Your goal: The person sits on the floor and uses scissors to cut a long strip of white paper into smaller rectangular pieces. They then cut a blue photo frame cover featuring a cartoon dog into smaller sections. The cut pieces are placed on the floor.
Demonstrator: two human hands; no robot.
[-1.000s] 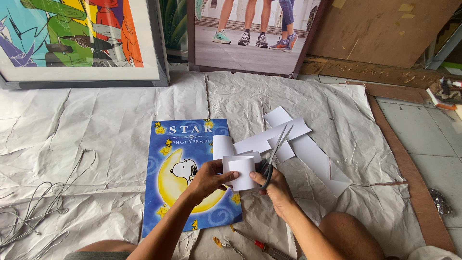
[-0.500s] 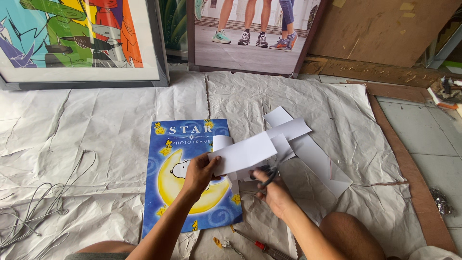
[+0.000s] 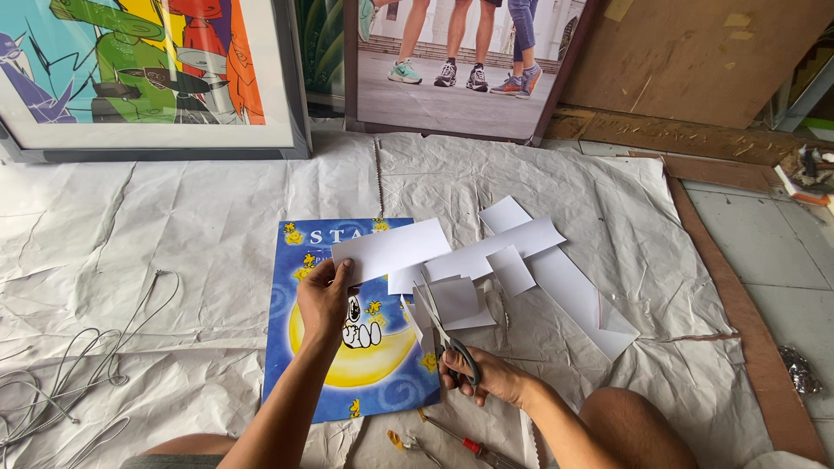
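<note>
Left hand (image 3: 323, 300) pinches white strip (image 3: 391, 250), long axis up-right; right hand (image 3: 486, 375) grips scissors (image 3: 445, 334) just below-right, blades apart

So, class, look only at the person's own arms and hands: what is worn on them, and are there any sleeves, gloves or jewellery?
Both forearms are bare, with no sleeves in view. The left hand and the right hand wear no gloves, and no rings, watch or bracelets show. Any sleeve higher up would lie outside the picture.
</note>
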